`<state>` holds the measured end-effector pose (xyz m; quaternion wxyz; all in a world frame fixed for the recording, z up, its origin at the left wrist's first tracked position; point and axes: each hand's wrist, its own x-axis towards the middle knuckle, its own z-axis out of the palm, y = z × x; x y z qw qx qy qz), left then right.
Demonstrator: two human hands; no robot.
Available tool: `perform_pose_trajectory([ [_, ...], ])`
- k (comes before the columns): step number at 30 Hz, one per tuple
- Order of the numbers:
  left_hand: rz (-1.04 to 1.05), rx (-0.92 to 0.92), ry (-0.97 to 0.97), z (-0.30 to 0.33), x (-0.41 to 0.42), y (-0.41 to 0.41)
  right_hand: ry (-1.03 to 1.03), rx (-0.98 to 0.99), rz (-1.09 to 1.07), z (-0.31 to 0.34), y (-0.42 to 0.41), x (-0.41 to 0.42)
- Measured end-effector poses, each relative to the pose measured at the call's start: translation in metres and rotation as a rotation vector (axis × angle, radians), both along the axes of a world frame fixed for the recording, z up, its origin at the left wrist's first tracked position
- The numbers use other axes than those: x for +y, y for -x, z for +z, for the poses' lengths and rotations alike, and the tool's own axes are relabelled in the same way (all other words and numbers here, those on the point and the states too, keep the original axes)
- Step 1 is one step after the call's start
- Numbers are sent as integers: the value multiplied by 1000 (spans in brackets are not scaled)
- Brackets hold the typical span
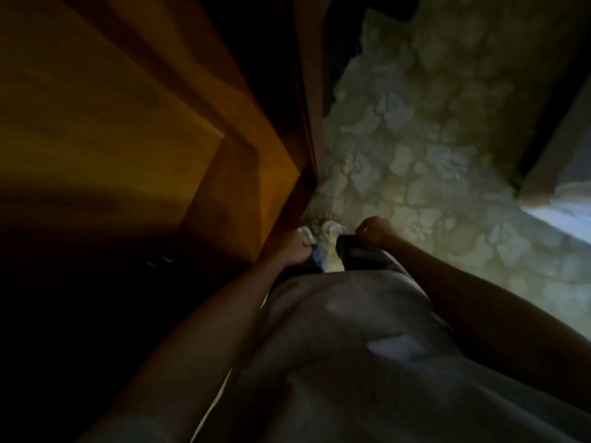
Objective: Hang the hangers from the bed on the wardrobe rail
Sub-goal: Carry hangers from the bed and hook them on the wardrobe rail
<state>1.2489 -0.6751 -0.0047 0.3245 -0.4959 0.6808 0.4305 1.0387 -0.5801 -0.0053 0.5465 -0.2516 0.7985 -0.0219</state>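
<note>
the whole left half of the frame is filled by a big wooden wardrobe panel point(134, 123), orange-brown where light catches it and falling into near black toward the lower left. to its right, the upper and middle right of the frame show a pale stone-patterned floor point(431, 148), mottled in grey and cream, lit more strongly toward the right. a dark upright edge of the wardrobe point(307, 91) runs down the centre, dividing wood from floor. in the far right, a lighter ledge or frame point(556, 174) slants down with a bright bluish strip below it; what it belongs to cannot be told. the lower centre holds the person's light grey top point(345, 362), seen from above, with both bare forearms reaching down past it. below the top, dark trousers point(361, 255) and pale shoes point(331, 230) stand on the floor just beside the wardrobe's foot. the left hand point(295, 249) hangs at centre with fingers curled into a fist, holding nothing visible. the right hand point(374, 231), just right of centre, is likewise clenched and holds nothing. no hangers, bed or rail show in this view, so their place cannot be told. everything is dim and motion-blurred.
</note>
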Motion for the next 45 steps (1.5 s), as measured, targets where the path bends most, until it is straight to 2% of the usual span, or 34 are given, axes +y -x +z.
perform_pose_trajectory([
  [6,-256,16,-76,-14,8,37,-107,90,-415,-37,7,92],
  [11,-363,16,-121,-15,13,86,-175,94,-723,-47,-19,158],
  [19,-671,6,-182,-18,57,195,-243,-52,-1169,-42,-70,230],
  [24,-882,-12,-154,-17,102,274,-217,-82,-1457,-43,-66,266],
  [29,-1033,-10,-58,-14,131,350,-118,-22,-1618,-40,-8,300],
  [37,-1041,-33,85,-16,146,445,94,172,-1750,-25,138,358],
  [41,-1091,-98,63,-25,163,490,142,170,-1726,-29,206,385],
  [45,-1058,-105,16,-38,196,553,95,90,-1735,-39,263,425],
])
